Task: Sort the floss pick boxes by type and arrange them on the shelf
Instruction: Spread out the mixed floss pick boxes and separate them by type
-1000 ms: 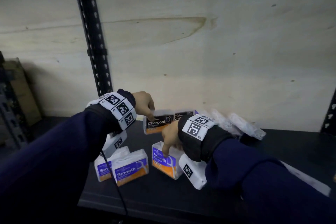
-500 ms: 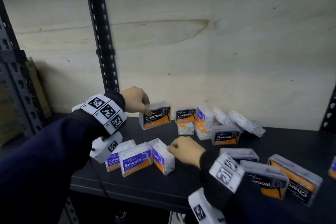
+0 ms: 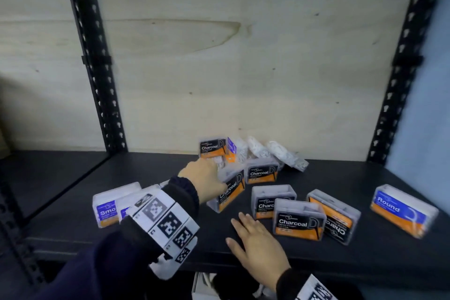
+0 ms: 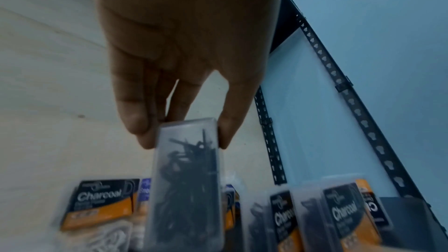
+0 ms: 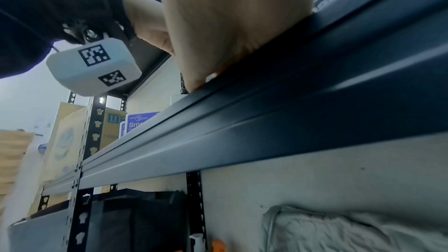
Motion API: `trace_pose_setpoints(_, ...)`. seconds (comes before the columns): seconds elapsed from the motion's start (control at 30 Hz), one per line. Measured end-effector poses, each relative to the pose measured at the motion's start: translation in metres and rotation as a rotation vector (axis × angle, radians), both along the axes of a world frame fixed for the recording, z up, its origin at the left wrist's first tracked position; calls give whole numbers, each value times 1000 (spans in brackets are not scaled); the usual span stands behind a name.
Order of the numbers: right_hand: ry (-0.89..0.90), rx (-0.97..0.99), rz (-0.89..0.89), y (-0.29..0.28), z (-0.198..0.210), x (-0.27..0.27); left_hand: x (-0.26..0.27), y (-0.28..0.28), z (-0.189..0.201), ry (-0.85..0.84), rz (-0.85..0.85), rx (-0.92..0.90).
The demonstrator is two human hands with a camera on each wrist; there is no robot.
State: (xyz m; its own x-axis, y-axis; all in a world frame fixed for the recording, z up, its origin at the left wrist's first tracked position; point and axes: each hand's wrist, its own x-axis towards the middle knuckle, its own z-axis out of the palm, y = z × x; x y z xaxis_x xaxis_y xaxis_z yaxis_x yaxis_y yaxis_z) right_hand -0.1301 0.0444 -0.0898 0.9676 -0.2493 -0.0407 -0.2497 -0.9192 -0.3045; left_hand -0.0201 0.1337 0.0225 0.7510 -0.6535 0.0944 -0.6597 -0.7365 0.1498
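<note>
In the head view my left hand [image 3: 207, 178] grips a tilted Charcoal box [image 3: 230, 192] at its top end, over the middle of the black shelf [image 3: 170, 238]. The left wrist view shows my left hand [image 4: 185, 133] pinching that clear box of dark picks [image 4: 186, 179] between thumb and fingers. My right hand [image 3: 253, 238] lies flat and empty on the shelf front, just left of a standing Charcoal box [image 3: 298, 223]. Other Charcoal boxes [image 3: 261, 173] stand or lie around it. Smooth boxes [image 3: 109, 204] stand at the left, partly hidden by my left wrist. A Round box [image 3: 401, 209] sits far right.
Clear boxes of white picks [image 3: 267, 153] lean against the plywood back wall behind a Charcoal box [image 3: 211, 147]. Black perforated uprights [image 3: 97, 68] stand at both sides. In the right wrist view, the shelf's front rail [image 5: 266, 122] runs under my right hand [image 5: 230, 26].
My left hand has carried the Charcoal box from the back left rightward to the shelf's middle. My right hand left the Smooth box and now lies flat at the front.
</note>
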Motion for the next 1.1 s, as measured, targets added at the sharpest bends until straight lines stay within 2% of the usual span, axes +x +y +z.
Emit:
trace_pose_setpoints(0.27, -4, -1, -1, 3, 0, -3, -13, -28, -29, 24, -36, 104)
trace_pose_setpoints(0.77, -57, -14, -24, 4, -4, -2, -4, -38, -21, 73, -73, 186)
trace_pose_setpoints(1.1, -68, -41, -19, 4, -7, -1, 3, -43, 0, -9, -124, 144)
